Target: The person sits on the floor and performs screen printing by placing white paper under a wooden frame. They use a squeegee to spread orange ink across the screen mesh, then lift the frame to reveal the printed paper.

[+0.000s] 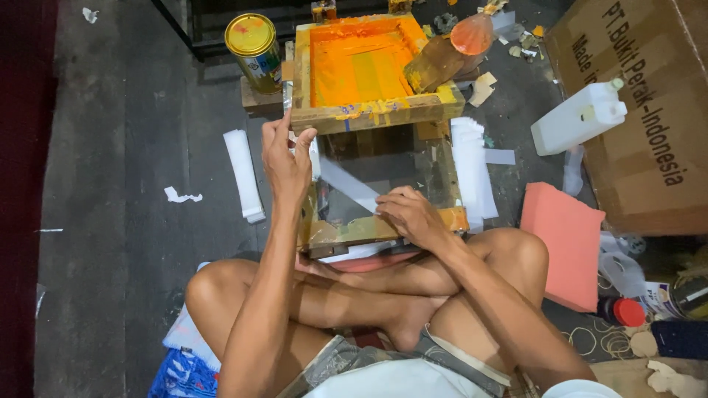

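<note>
I sit cross-legged on the floor before a screen-printing rig. My left hand [286,158] is raised at the front left corner of the tilted wooden screen frame [369,110], fingertips pinching a thin pale strip at the frame's edge. The screen is coated in orange ink [358,70], and a squeegee [435,63] smeared with ink leans in its right corner. My right hand [409,214] presses flat on a white paper strip [346,184] lying across the ink-stained base board [383,225] below the frame.
A gold-lidded tin can [252,40] stands left of the frame. White strip stacks lie at the left [243,173] and right [472,169]. A white plastic jug [579,118], cardboard box [641,110] and pink foam block [564,239] sit to the right.
</note>
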